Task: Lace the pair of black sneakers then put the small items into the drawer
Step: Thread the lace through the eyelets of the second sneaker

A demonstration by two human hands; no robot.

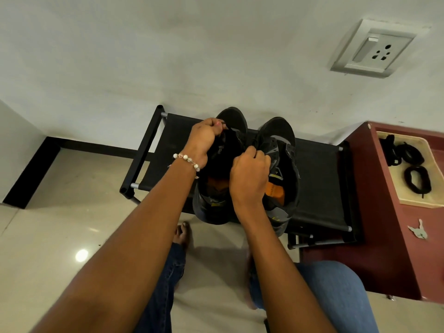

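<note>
Two black sneakers stand side by side on a black rack, toes toward the wall: the left sneaker [231, 121] and the right sneaker [280, 138], both with orange insoles. My left hand [201, 138] pinches a black lace end above the left sneaker's eyelets. My right hand [249, 174] grips the lace or tongue edge between the two shoes. An open drawer [419, 201] at the right holds coiled black laces [416, 180].
The black fabric-topped shoe rack [319, 179] stands against a white wall. A maroon cabinet [384, 212] with a small grey key-like item [419, 231] on top sits at the right. A wall socket [374, 51] is above. My bare feet and jeans are below.
</note>
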